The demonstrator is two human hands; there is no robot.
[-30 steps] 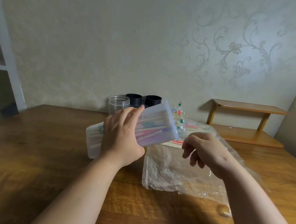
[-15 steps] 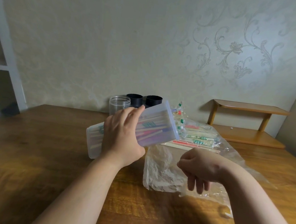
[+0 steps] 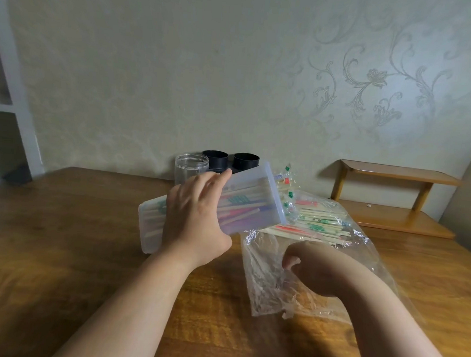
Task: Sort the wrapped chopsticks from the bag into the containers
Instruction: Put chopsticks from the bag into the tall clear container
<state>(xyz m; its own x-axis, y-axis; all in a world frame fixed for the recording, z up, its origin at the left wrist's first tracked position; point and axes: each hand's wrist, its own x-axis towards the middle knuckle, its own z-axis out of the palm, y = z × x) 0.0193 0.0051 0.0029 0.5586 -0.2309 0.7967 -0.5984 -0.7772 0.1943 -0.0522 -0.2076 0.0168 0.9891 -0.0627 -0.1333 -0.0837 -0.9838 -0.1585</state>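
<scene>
My left hand (image 3: 195,217) grips a translucent rectangular container (image 3: 255,196) and holds it tilted above the table, its open end pointing right towards the bag. Inside it lie several wrapped chopsticks with pink, purple and green wrappers. A clear plastic bag (image 3: 265,289) lies on the table at the right, and a pile of wrapped chopsticks (image 3: 317,226) lies in its far part. My right hand (image 3: 317,267) is on the crumpled near part of the bag, with its fingers curled down into the plastic.
A clear round jar (image 3: 191,167) and two black cups (image 3: 214,160) (image 3: 246,161) stand at the back of the wooden table (image 3: 57,235), against the wall. A low wooden shelf (image 3: 394,200) stands at the back right. A white frame lines the left edge.
My right hand has dropped from beside the container's open end, down and towards me, onto the near part of the bag. My left hand and the container have hardly moved.
</scene>
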